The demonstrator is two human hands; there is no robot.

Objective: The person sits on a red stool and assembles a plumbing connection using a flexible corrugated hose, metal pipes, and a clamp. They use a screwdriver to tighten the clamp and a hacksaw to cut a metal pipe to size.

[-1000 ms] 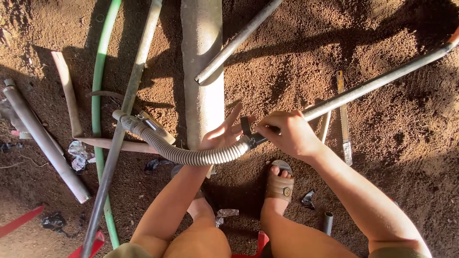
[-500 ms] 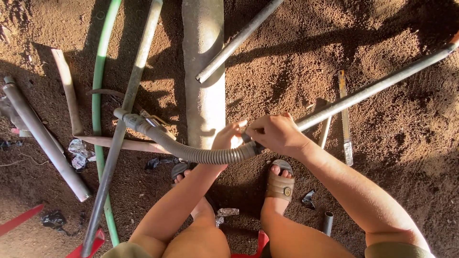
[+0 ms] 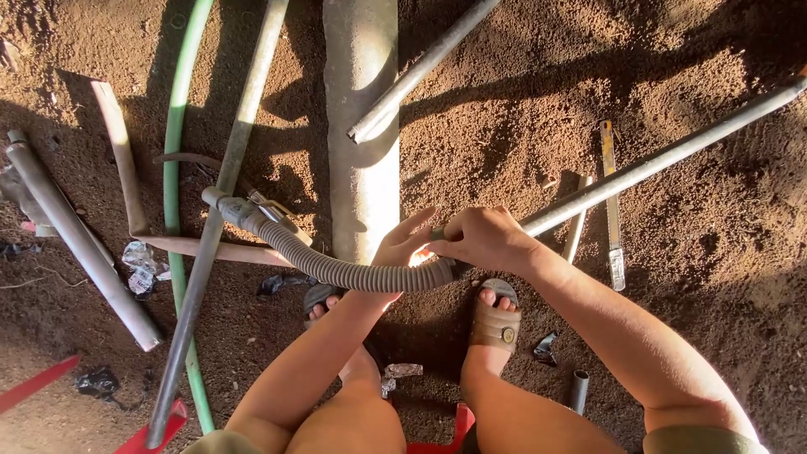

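The right hand [image 3: 483, 238] is closed around the joint where the corrugated grey hose [image 3: 336, 267] meets the long metal pipe [image 3: 664, 160]. The left hand [image 3: 402, 248] steadies the hose end, fingers spread. The hose curves over the dirt above the sandalled feet [image 3: 494, 319]. The joint looks mated; its seating is hidden, so securing appears unfinished.

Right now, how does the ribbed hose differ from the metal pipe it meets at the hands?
The ribbed hose curves and sags; the metal pipe runs straight. The hose is corrugated and thicker; the pipe is smooth and slimmer. The left hand touches the hose, the right hand grips the joint. Both are grey.
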